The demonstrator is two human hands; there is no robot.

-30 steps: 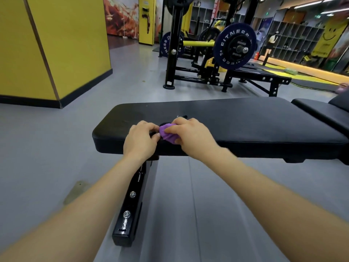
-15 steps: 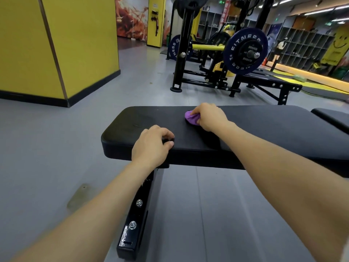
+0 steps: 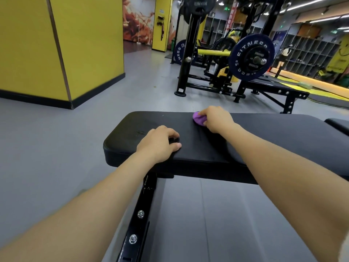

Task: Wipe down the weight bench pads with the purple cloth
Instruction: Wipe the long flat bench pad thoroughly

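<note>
Right hand bunches the soft, light cloth on the pad; left hand curls loosely, empty.

Purple cloth, black bench pad

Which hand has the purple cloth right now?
The right hand, reached out to the far edge of the bench pad, has the purple cloth bunched under its fingers. The left hand rests empty near the pad's front edge.

Grey floor, yellow wall on the left, black barbell rack and cubby shelves behind.
</note>
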